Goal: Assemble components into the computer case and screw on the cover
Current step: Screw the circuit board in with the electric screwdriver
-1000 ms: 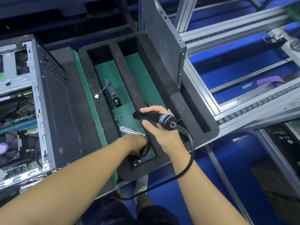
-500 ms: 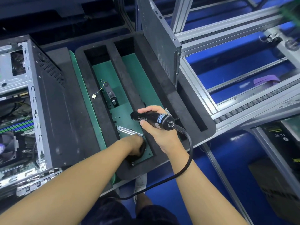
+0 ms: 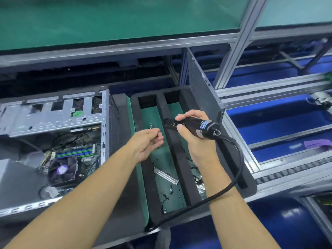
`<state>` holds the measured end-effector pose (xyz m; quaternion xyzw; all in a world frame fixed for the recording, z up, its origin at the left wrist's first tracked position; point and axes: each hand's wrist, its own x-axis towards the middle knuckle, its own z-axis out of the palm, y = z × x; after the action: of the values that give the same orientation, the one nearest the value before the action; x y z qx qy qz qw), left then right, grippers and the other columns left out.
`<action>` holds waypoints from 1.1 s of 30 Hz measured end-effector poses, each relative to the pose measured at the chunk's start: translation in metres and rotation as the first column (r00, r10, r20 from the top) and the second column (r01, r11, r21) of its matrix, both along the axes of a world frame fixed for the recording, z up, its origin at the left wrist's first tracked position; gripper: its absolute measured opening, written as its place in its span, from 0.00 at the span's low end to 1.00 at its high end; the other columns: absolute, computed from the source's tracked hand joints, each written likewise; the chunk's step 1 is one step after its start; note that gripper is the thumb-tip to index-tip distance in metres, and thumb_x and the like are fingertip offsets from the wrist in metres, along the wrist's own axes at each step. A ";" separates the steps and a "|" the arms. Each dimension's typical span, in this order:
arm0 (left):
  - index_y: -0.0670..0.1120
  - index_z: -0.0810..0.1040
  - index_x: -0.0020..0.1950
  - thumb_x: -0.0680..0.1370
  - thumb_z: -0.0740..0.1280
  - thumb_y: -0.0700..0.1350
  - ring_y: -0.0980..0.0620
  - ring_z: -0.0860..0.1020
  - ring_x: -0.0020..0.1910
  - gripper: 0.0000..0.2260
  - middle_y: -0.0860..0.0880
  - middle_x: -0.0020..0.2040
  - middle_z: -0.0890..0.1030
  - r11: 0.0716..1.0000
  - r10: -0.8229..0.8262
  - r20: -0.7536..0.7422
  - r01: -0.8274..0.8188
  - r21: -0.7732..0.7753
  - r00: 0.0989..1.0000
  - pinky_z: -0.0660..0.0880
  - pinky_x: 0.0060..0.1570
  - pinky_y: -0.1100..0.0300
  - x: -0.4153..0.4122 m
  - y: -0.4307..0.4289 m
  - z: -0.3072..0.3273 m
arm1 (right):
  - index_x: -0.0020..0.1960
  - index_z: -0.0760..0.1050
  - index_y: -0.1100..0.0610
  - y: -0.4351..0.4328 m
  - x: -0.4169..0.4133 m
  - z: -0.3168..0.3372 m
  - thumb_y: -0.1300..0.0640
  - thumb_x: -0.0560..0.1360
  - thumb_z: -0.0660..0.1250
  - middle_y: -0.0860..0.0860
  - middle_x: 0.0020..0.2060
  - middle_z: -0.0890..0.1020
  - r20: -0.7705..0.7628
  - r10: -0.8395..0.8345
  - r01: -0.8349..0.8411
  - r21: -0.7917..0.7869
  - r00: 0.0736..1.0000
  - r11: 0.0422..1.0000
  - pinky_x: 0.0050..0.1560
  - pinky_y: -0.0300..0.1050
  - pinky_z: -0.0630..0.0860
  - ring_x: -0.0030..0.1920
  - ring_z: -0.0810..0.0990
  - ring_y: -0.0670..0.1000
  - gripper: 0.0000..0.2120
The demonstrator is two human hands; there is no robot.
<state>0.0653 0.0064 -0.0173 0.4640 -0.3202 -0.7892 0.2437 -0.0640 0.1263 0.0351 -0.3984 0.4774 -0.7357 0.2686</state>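
Right grip (image 3: 195,140) clamped on screwdriver (image 3: 203,126), long axis level, bit end pointing left toward left grip (image 3: 147,142) just beside it (curled, can't tell if pinching anything); open case (image 3: 53,114) lies further left.

An open computer case (image 3: 53,115) lies at left. Just right of it sits a foam tray (image 3: 177,155), with a bracket (image 3: 166,176) and screws (image 3: 169,191) in its left compartment. A panel (image 3: 201,90) stands upright at the tray's far right edge. Above the tray, the right hand (image 3: 191,139) holds a screwdriver (image 3: 197,126).
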 end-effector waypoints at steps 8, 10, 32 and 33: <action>0.37 0.75 0.53 0.83 0.56 0.31 0.47 0.85 0.40 0.08 0.40 0.40 0.84 0.981 0.194 -0.213 -0.186 0.057 0.958 0.82 0.39 0.55 0.057 -0.035 0.054 | 0.52 0.77 0.53 -0.050 0.052 0.056 0.65 0.73 0.72 0.58 0.48 0.84 0.062 0.169 -0.163 -0.092 0.984 0.982 0.63 0.58 0.78 0.59 0.81 0.66 0.12; 0.35 0.74 0.56 0.83 0.54 0.31 0.47 0.83 0.43 0.09 0.40 0.45 0.82 0.970 0.240 -0.242 -0.223 0.095 0.940 0.79 0.45 0.53 0.074 -0.043 0.056 | 0.52 0.77 0.53 -0.058 0.065 0.059 0.64 0.73 0.72 0.59 0.49 0.84 0.034 0.175 -0.172 -0.076 0.984 0.982 0.65 0.64 0.76 0.59 0.81 0.66 0.11; 0.36 0.77 0.62 0.75 0.67 0.35 0.47 0.84 0.52 0.15 0.38 0.53 0.84 0.973 0.204 -0.429 -0.133 0.189 0.880 0.81 0.45 0.59 0.202 -0.085 0.041 | 0.50 0.78 0.51 -0.087 0.181 0.084 0.75 0.75 0.66 0.58 0.46 0.82 0.113 0.186 -0.183 -0.033 0.976 0.983 0.68 0.72 0.71 0.61 0.77 0.73 0.18; 0.36 0.77 0.62 0.74 0.68 0.35 0.47 0.84 0.51 0.16 0.39 0.52 0.85 0.976 0.190 -0.427 -0.123 0.179 0.884 0.81 0.45 0.59 0.205 -0.086 0.039 | 0.50 0.78 0.52 -0.087 0.184 0.084 0.77 0.76 0.65 0.59 0.46 0.82 0.112 0.185 -0.183 -0.032 0.976 0.983 0.68 0.73 0.70 0.61 0.76 0.74 0.19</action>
<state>0.2702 -0.0794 0.0217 0.3139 -0.1590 -0.8729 0.3379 0.1196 0.0394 0.1187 -0.4009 0.4143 -0.7344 0.3583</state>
